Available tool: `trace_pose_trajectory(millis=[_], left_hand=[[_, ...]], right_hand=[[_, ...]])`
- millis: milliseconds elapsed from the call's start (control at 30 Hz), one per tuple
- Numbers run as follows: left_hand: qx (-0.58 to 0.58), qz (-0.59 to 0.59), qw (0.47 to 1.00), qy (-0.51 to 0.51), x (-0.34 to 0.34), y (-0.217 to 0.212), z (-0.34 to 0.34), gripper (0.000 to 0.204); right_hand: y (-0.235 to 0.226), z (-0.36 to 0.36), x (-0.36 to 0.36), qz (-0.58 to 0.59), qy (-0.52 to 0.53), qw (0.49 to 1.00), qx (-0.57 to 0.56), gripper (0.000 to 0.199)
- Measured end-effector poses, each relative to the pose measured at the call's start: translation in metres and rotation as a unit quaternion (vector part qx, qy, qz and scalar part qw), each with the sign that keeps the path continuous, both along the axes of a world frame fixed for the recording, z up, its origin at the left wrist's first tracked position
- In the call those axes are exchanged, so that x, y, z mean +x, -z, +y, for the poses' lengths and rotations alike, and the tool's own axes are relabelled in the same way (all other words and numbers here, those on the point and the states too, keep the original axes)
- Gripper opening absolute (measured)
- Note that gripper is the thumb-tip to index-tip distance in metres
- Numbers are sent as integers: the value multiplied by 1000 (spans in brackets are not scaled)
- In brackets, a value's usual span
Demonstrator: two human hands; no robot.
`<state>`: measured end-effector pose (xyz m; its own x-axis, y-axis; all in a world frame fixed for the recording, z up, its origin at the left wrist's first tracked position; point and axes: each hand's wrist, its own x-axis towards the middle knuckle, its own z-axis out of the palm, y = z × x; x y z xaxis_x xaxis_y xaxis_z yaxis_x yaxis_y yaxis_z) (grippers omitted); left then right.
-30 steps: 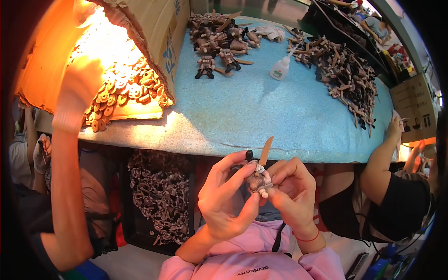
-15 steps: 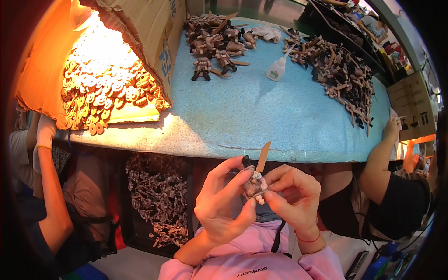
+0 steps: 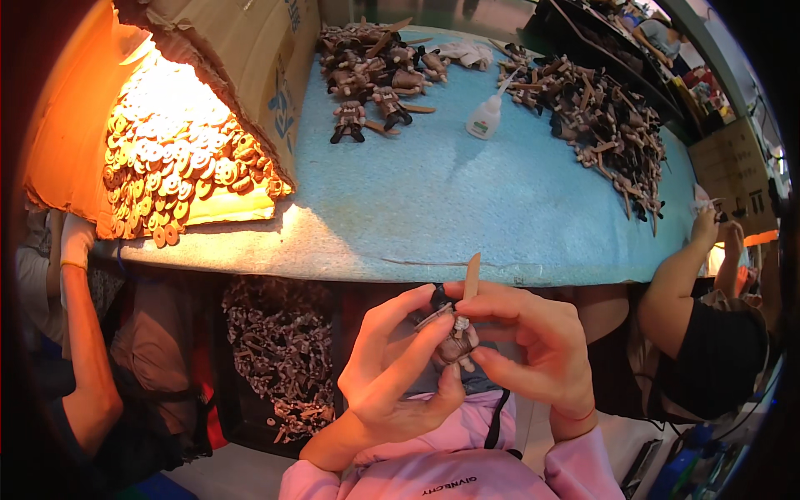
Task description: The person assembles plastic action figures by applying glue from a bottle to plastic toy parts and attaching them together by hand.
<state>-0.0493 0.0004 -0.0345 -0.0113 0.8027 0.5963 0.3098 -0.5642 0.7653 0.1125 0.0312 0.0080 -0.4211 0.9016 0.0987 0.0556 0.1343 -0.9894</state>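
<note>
Small brown-and-black figure (image 3: 456, 343) is held before the light-blue worktop (image 3: 375, 196)

At the worktop's left end, many round ring-like discs (image 3: 183, 167) are strongly lit inside a brown cardboard box (image 3: 237, 50). Below the near edge, a black rectangular tray (image 3: 250, 437) is filled with small brownish pieces (image 3: 279, 342). Toward the far left corner, brown-and-black figures (image 3: 358, 75) are heaped. In front of the near edge, around its middle, the figure is clamped by the left hand (image 3: 383, 358); its long tan blade (image 3: 472, 275) is pointed toward the worktop. Nearer to the far edge, a white squeeze bottle (image 3: 483, 118) with thin nozzle is placed. By the right hand (image 3: 542, 342) the figure is gripped also, thumb low on its side, fingers at the blade's base. Toward the right edge, another brown-and-black heap (image 3: 604, 133) is spread.
</note>
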Motion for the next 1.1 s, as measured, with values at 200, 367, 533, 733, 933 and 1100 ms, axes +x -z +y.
trace_pose_trajectory(millis=[200, 367, 533, 733, 933, 1100], left_hand=[[-34, 1, 998, 43, 0, -10, 1, 44], [-33, 31, 999, 19, 0, -12, 0, 44], [-20, 53, 998, 4, 2, -12, 3, 44], [-36, 61, 997, 36, -2, -14, 6, 43], [-68, 45, 992, 99, -9, -21, 10, 43], [-64, 58, 992, 92, -6, -21, 8, 43]], right_hand=[[-13, 5, 5, -51, -22, 998, -6, 38], [-7, 7, 7, -52, -47, 998, 5, 37], [-1, 5, 3, -17, -19, 1000, -4, 38], [2, 6, 0, 45, 0, 997, -66, 47], [-2, 6, 1, 95, -1, 989, -115, 55], [-2, 9, 7, 84, -28, 992, -93, 56]])
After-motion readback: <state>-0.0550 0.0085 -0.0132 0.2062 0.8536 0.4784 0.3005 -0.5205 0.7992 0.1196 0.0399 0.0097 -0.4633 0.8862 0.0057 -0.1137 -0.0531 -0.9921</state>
